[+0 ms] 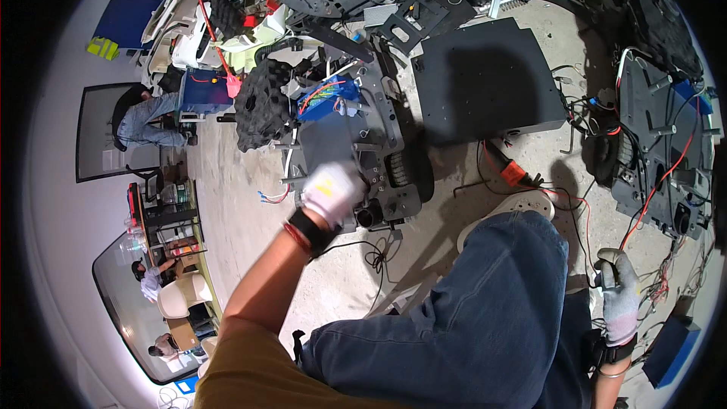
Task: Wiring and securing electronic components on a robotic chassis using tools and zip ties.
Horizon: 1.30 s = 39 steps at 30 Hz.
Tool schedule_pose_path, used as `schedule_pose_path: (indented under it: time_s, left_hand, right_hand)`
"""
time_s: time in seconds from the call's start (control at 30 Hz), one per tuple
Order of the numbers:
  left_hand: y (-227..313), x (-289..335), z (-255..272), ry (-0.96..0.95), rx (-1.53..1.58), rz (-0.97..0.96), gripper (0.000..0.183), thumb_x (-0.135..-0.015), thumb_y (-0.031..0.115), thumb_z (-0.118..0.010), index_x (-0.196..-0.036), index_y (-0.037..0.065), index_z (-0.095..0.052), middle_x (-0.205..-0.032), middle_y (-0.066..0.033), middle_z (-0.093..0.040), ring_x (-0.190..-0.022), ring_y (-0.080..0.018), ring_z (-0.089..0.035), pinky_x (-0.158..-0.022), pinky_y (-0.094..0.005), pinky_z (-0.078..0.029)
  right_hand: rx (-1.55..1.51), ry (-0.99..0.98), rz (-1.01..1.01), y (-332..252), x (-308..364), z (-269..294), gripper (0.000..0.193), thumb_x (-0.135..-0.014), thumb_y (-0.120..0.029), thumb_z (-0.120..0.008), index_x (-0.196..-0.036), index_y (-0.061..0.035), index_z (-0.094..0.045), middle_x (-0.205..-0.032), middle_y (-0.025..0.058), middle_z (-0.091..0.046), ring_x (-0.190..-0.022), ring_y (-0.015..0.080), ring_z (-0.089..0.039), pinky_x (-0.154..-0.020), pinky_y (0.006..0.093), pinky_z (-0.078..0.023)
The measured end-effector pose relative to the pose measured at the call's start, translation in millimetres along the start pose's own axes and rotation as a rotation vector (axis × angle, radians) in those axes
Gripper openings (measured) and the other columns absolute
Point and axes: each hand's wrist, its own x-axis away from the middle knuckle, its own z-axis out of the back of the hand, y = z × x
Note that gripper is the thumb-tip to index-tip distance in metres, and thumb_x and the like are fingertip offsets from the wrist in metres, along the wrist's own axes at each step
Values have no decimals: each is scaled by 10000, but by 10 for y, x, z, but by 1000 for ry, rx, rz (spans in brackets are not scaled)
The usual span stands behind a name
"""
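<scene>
My left hand (332,191), in a white work glove, is over the near side of a dark grey wheeled metal chassis (385,125). Motion smears it and its fingers are hidden, so whether it grips anything is unclear. Down at the right, my right hand (620,291) wears a grey-white glove, its fingers curled closed around something too small to make out. Thin dark and red wires (587,235) run close by it. On the chassis sit a blue battery pack (327,102) with coloured wires and a black knobbly tyre or track piece (263,104).
A flat black metal box (492,79) lies on the floor ahead. Another wired chassis (659,140) stands at the right, with a blue box (671,352) nearer me. An orange-red connector (513,173) lies by my shoe (522,203). Parts are heaped at the far left; people are beyond.
</scene>
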Motion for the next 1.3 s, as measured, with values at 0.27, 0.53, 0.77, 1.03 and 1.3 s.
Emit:
schedule_pose_path:
  time_s: [0.27, 0.53, 0.77, 1.03, 1.3]
  left_hand:
    - [-1804, -853, -391, 99, 434, 685, 497, -786, 142, -718, -1251, 64, -559, -1135, -192, -645, -1028, -342, -634, -907, -380, -493]
    - [-1978, -362, -531, 669, 827, 1239, 223, -918, 255, -587, -989, 64, -679, -706, -70, -648, -572, -187, -588, -537, -349, -478]
    - [-868, -190, 840, 653, 745, 626, 216, -971, 192, -584, -1125, 53, -645, -850, -2, -612, -692, -23, -476, -619, -182, -398]
    - [2431, -2309, 1551, -399, 1424, -176, 490, -1024, 348, -454, -1314, -44, -501, -1223, -181, -618, -1118, -254, -601, -966, -359, -470]
    - [3481, -3727, 2008, -845, 1929, -508, 444, -1050, 254, -419, -1349, -73, -406, -716, 36, -398, -510, -50, -361, -460, -206, -332]
  right_hand:
    - [144, 30, 64, 200, -114, 22, 146, -975, -32, -523, -1081, -26, -624, -854, -2, -602, -713, 62, -504, -653, 213, -434]
    - [38, 124, -64, 36, -41, 117, 118, -960, -26, -545, -1038, -18, -634, -873, 41, -639, -734, 88, -567, -676, 234, -468]
    - [-26, 128, 182, -128, 94, 73, 140, -909, -82, -615, -1024, -14, -653, -937, 74, -661, -826, 172, -637, -748, 307, -514]
    - [186, -25, 719, -611, 76, -133, 166, -828, -177, -591, -952, -68, -606, -853, 103, -623, -870, 305, -643, -736, 401, -523]
    - [244, -147, 676, 317, 208, 329, 248, -831, -201, -599, -1052, -95, -636, -959, 111, -632, -938, 302, -627, -803, 412, -516]
